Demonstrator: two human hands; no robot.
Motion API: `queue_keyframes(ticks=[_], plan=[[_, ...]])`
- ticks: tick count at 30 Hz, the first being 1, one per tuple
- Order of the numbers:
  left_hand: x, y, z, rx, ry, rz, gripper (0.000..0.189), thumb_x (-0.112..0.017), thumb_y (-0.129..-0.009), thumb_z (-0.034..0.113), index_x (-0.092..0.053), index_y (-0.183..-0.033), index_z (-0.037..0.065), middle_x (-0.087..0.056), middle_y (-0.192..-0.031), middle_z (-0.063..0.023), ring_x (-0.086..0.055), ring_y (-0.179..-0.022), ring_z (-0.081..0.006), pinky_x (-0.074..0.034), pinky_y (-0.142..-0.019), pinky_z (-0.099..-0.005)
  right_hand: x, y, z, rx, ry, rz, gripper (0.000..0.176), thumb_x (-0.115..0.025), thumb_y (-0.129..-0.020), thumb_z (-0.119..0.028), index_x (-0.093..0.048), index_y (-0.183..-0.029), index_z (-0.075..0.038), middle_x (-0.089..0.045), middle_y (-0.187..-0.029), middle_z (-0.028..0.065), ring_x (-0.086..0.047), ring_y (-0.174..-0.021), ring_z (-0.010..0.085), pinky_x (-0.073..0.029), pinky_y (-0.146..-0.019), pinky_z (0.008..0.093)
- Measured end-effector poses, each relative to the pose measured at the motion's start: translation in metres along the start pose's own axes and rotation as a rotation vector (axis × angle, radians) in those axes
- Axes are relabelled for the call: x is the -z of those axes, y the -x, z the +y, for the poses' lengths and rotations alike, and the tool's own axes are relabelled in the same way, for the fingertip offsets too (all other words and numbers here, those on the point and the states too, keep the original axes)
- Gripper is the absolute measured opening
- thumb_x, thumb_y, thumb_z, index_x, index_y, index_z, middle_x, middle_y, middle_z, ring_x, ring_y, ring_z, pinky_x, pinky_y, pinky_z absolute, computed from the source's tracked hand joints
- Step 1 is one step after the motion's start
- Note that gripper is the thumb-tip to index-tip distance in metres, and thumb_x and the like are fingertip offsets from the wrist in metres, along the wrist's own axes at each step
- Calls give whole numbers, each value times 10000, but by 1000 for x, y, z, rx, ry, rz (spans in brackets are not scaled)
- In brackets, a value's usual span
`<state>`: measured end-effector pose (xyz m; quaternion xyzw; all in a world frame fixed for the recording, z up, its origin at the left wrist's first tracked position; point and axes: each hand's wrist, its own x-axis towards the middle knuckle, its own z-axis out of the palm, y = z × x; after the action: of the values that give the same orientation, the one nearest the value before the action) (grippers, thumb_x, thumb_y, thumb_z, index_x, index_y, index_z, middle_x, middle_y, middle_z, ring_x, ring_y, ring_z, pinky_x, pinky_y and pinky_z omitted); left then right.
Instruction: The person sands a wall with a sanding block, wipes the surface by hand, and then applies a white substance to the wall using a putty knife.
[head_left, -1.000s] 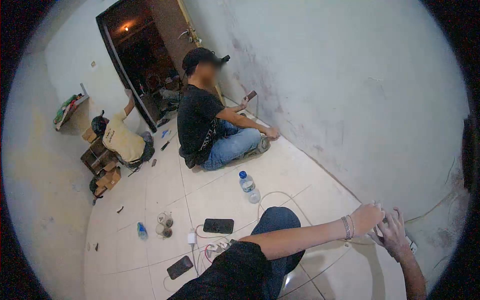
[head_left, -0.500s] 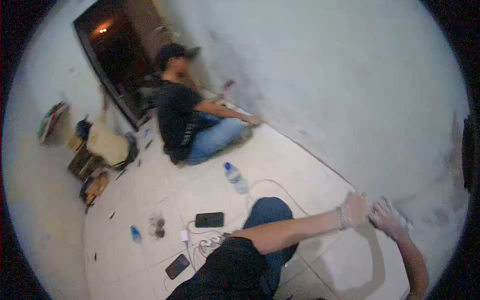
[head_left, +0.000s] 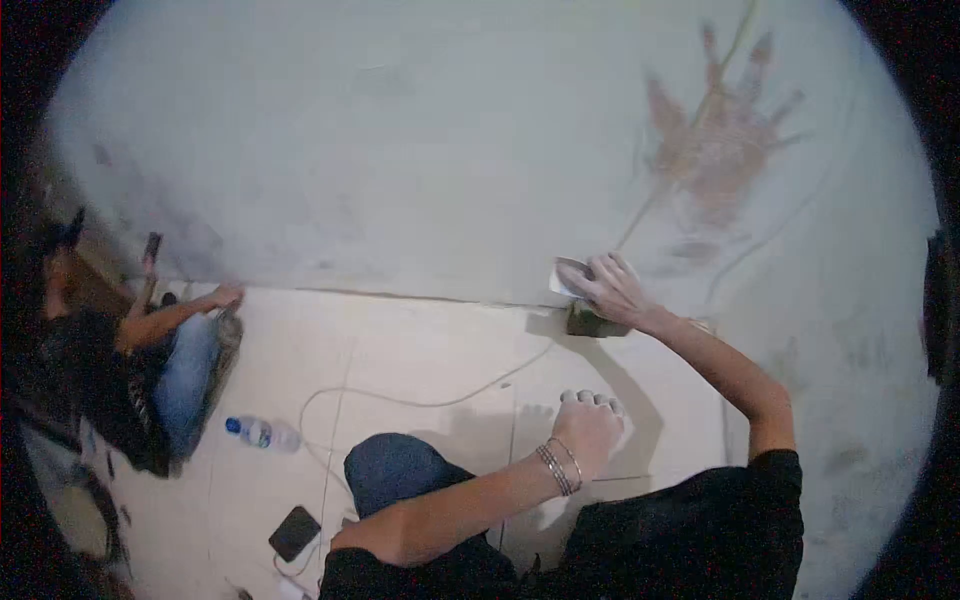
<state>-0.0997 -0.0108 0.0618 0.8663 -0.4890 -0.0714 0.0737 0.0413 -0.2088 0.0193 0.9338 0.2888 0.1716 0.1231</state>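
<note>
My right hand (head_left: 622,292) is closed on a small white sheet (head_left: 562,280), held close to the foot of the wall. Pale dust covers its fingers. Just below it, a dark box-like object (head_left: 590,322) sits where the wall meets the floor. My left hand (head_left: 590,428), with bracelets at the wrist, is curled into a fist above the tiles, its knuckles whitened by dust. The undersides of its fingers are hidden, so anything inside them cannot be made out. The pale wall (head_left: 430,170) rises in front of both hands.
A brown hand-shaped mark (head_left: 725,150) is on the wall, with a cord (head_left: 650,210) crossing it. A cable (head_left: 420,403) curves over the floor. A water bottle (head_left: 262,432) and a phone (head_left: 295,533) lie at left, near a seated person (head_left: 110,370).
The view has swung right towards the wall. My hands, close together earlier, are now apart: the left has drawn back into a fist, and the right is by the wall with the white sheet.
</note>
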Motion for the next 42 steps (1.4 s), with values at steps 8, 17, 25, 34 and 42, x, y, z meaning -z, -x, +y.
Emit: queue_keyframes(ticks=[8,17,25,34,42], plan=[[43,-35,-4,-253,-69,-235,223,-530,-791,177,-638,-964,87,-648,-922,-81,-624,-853,-210,-470,-690,-417,-5,38,-8,-26,-45,-331,441,-496,-820,-186,-430,-1256,-163,-483,-1128,199,-459,-1086,330,-323,-951,492],[-58,-62,-62,-195,-154,-271,202,-513,-805,225,-665,-916,152,-659,-934,-48,-635,-868,-213,-482,-621,-433,-56,131,-78,374,-28,-532,351,-537,-780,-237,-552,-1107,-113,-472,-1190,97,-420,-1151,240,-298,-990,485],[-57,-68,-67,-268,-166,-258,240,-533,-784,172,-659,-986,143,-653,-966,-52,-637,-839,-230,-472,-563,-481,-30,128,-29,-117,-42,-625,391,-575,-747,-152,-525,-1134,-122,-518,-1141,78,-460,-1105,220,-299,-972,454],[-56,-80,-37,-263,-155,-205,327,-649,-709,345,-646,-951,124,-648,-924,-66,-625,-906,-231,-478,-732,-432,39,129,23,-185,193,-646,428,-510,-756,-67,-484,-1182,-72,-493,-1202,72,-445,-1136,233,-301,-979,446],[-44,-81,-63,-284,-106,-100,310,-664,-704,361,-647,-911,132,-649,-925,-73,-629,-868,-218,-476,-710,-402,21,156,-36,-369,107,-437,484,-518,-746,-43,-436,-1222,-78,-496,-1184,101,-462,-1120,238,-254,-1007,471]])
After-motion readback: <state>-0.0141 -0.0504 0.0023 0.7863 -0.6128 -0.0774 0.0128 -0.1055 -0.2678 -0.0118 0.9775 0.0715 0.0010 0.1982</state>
